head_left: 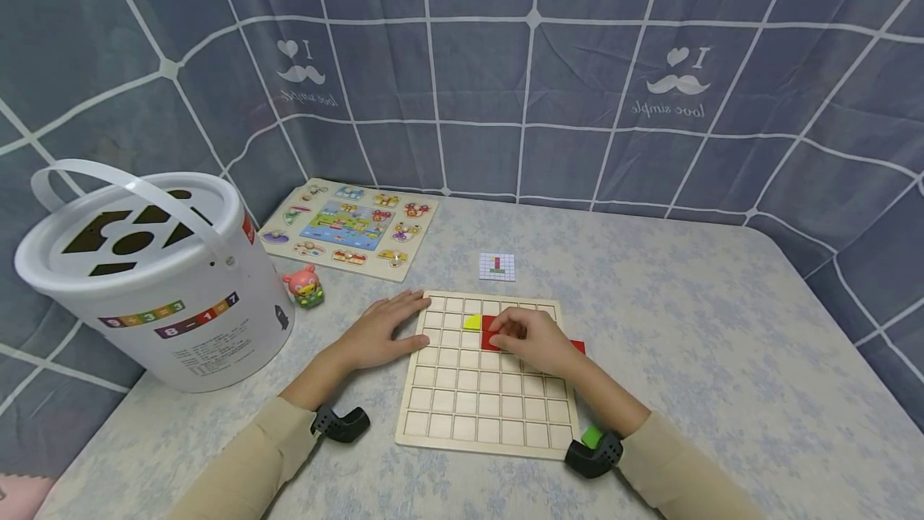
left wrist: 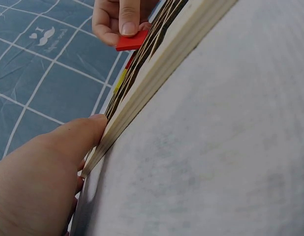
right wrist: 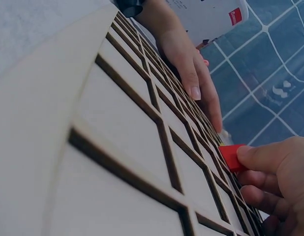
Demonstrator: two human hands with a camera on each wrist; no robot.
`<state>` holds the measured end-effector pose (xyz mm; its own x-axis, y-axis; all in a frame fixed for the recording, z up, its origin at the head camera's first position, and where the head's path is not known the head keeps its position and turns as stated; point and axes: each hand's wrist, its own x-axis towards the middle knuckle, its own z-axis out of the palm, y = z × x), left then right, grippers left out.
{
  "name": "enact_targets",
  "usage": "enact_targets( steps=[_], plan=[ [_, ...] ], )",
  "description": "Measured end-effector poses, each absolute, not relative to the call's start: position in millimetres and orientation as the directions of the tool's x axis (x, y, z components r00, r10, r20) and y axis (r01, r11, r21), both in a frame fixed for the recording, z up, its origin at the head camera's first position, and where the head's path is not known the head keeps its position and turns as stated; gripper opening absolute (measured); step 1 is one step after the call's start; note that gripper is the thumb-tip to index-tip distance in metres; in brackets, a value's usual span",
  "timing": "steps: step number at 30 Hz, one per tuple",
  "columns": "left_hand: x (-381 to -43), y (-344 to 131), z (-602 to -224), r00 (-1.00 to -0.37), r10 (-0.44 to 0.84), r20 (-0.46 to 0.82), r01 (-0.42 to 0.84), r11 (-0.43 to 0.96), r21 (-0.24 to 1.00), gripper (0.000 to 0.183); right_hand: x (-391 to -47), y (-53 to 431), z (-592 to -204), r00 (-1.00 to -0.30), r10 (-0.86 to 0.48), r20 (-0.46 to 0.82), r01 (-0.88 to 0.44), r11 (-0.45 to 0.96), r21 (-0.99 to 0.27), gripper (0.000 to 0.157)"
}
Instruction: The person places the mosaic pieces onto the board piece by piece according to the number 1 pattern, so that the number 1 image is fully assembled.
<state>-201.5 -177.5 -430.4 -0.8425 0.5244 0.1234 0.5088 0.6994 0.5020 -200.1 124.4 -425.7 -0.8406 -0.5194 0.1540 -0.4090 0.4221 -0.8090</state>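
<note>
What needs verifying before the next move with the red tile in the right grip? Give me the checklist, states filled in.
1. Right grip pinches the red tile: ok.
2. Red tile lies flat on the board: not ok, it is tilted up.
3. Left grip touches the board's edge: ok.
4. Card lies uncovered beyond the board: ok.
5. Green piece's full shape: cannot tell, the wristband partly hides it.

A tile [right wrist: 229, 157] is red, the gridded board [head_left: 488, 381] pale beige.
</note>
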Motion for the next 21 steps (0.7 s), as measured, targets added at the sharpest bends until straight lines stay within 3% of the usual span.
enact_targets(
  steps=[21],
  plan=[
    [-201.2, -177.4, -431.6, -0.847, 0.519, 0.115, 0.499, 0.703, 0.506, 0.067, -200.4, 127.5, -431.4, -0.820, -0.528, 0.221, -0.488, 0.445, -0.751, 0.013]
  ],
)
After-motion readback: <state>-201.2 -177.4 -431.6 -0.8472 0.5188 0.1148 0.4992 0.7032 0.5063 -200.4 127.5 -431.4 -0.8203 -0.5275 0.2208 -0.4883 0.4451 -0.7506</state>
